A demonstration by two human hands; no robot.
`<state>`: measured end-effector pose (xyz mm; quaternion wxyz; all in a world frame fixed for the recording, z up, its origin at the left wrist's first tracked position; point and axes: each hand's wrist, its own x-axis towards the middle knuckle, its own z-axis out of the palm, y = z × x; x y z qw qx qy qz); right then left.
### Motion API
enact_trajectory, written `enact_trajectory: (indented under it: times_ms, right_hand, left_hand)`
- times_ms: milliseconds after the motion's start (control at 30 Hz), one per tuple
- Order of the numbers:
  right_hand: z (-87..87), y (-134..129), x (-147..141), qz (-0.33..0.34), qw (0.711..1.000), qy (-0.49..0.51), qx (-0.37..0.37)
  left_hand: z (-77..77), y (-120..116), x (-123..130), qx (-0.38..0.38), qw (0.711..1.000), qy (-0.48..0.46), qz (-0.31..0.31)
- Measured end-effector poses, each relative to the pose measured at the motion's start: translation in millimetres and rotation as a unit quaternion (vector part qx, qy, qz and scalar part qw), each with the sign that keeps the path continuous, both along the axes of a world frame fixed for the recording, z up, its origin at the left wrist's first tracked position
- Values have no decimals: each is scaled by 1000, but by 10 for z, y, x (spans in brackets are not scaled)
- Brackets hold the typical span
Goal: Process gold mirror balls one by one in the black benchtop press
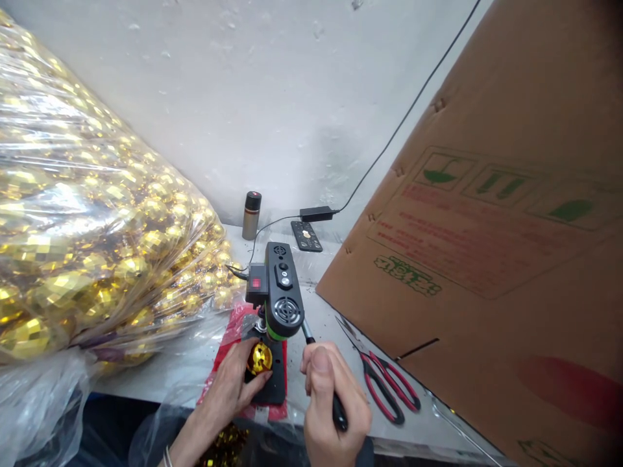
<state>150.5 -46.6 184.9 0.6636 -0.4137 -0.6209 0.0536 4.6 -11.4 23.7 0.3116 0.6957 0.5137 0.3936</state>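
Observation:
A shiny gold faceted ball (260, 359) sits between the thumb and fingers of my left hand (237, 378), over the dark base plate (274, 387) of a small press. The press's black head (285, 285), with two round grilles and a green lower edge, stands just above and beyond the ball. My right hand (335, 402) is wrapped round the black grip of the lever (339, 415), whose metal rod runs to the head's right side. A red sheet (279, 411) lies under the base plate.
Clear plastic (160, 240) full of gold balls fills the left. A large cardboard box (462, 214) leans at the right, beside red-and-black scissors (389, 386). Behind the press are a bottle (251, 217), a phone (306, 236) and a cabled adapter (316, 214).

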Motion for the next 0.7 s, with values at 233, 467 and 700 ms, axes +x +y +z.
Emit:
enact_trajectory:
  times_ms: [233,467,700]
  right_hand:
    - [-57,-38,38,7,1000,-12,-27]
    - [-184,-59,50,8,1000,-18,-5]
    - [-588,-5,17,-45,996,-45,70]
  left_hand:
    - [45,166,83,13,999,45,-25]
    - [24,172,179,-12,997,77,-20]
    - [-94,162,173,-12,997,68,-16]
